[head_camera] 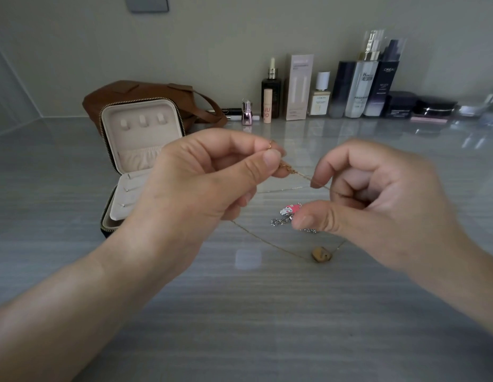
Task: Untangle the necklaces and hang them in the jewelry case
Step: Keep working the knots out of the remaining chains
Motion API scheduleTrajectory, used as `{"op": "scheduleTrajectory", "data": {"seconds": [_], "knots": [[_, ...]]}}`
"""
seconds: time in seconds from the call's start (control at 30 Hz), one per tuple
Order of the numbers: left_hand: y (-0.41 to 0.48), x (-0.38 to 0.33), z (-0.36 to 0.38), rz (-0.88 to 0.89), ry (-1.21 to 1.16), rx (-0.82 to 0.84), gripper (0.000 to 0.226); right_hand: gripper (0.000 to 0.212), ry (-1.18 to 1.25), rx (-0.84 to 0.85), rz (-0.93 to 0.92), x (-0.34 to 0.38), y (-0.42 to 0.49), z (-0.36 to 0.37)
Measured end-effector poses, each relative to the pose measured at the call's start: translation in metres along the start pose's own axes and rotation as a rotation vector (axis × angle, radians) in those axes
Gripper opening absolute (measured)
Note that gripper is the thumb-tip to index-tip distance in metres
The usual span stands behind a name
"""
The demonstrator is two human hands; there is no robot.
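My left hand [209,177] pinches the clasp end of a thin gold chain [300,175] between thumb and forefinger, raised above the counter. My right hand [377,205] pinches the same chain a little further along. The chain droops to the counter, where its tan pendant [321,255] lies. A silver chain [281,219] with a pink cartoon charm [290,209] lies under my right thumb. The open jewelry case [140,150] stands at the left, its cream lid upright with three hooks and an elastic pocket.
A brown leather bag [146,91] sits behind the case. Several cosmetic bottles and jars [358,89] line the back wall. The grey streaked counter [239,312] stretches in front of my hands.
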State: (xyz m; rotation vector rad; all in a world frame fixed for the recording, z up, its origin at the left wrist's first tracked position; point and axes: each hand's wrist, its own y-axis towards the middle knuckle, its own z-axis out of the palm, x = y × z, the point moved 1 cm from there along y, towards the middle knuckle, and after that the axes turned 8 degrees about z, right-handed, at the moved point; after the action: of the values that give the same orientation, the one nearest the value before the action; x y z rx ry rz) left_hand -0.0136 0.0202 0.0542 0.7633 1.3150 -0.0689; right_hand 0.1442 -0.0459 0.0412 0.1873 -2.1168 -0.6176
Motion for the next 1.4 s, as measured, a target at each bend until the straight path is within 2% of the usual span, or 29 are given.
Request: {"op": "scheduleTrajectory", "data": {"seconds": [0.37,0.43,0.5,0.7,0.77,1.17,1.4], "knots": [[0.0,0.0,0.001,-0.008,-0.01,-0.002,0.01,0.026,0.134,0.153,0.143,-0.007,0.003,-0.001],[0.001,0.0,0.001,-0.013,-0.008,-0.006,0.01,0.027,0.218,0.172,0.214,-0.008,0.004,-0.003],[0.001,0.001,0.001,-0.024,0.008,-0.009,0.011,0.019,0.359,0.213,0.299,-0.007,0.005,-0.003],[0.001,0.005,0.001,-0.051,0.026,0.001,0.011,0.044,0.494,0.412,0.584,-0.007,0.006,-0.003],[0.001,0.005,0.001,-0.052,0.025,0.001,0.012,0.046,0.529,0.442,0.638,-0.008,0.006,-0.002],[0.002,0.005,0.0,-0.067,0.027,-0.024,0.016,0.034,0.785,0.4,0.627,-0.005,0.008,-0.004],[0.002,0.006,-0.001,-0.067,0.032,-0.037,0.014,0.036,0.752,0.396,0.532,-0.004,0.009,-0.003]]}}
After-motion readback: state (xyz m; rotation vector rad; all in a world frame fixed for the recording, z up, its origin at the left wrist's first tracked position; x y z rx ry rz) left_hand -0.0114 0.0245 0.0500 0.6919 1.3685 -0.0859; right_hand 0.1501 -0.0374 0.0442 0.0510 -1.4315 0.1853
